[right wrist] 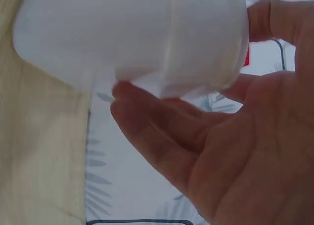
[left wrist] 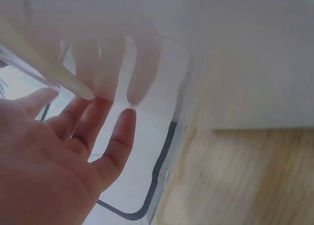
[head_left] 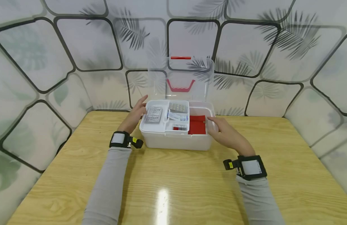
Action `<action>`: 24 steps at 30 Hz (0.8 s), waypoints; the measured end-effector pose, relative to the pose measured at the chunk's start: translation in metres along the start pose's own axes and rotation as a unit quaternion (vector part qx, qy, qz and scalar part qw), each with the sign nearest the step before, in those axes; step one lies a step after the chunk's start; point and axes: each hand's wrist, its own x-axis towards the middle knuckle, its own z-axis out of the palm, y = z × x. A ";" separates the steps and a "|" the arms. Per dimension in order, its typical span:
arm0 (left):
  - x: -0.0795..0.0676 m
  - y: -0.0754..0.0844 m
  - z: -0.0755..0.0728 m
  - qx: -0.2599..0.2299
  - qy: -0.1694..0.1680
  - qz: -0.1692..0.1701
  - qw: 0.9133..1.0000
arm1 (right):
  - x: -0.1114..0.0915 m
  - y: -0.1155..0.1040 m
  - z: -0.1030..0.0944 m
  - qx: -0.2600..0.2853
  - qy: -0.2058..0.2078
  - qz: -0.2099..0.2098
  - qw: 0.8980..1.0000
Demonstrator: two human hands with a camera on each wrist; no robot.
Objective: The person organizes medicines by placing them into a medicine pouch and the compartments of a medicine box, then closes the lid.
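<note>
A white plastic medicine box stands on the table with its clear lid raised behind it. My left hand grips its left side, the thumb at the rim; in the left wrist view the fingertips touch the outer wall. At the right side my right hand holds the rim, with the thumb on top and the fingers along the outside. Inside, a white tray carries a pill blister pack, another blister pack and a white-blue packet.
A red pouch lies in the box's right compartment, and a small red-and-white item in the tray's front pocket. The lid bears a pink-red handle and a red latch. Behind the wooden table rises a leaf-patterned wall.
</note>
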 end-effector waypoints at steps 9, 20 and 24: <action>-0.016 0.014 -0.010 0.033 -0.024 0.026 0.999 | -0.006 -0.010 -0.004 -0.037 -0.032 0.006 0.999; -0.019 0.033 -0.013 0.119 -0.029 -0.007 0.992 | -0.007 -0.008 -0.006 -0.033 -0.056 0.009 0.998; -0.022 0.038 -0.016 0.153 -0.048 -0.019 0.987 | -0.007 -0.006 -0.007 -0.036 -0.073 0.015 0.997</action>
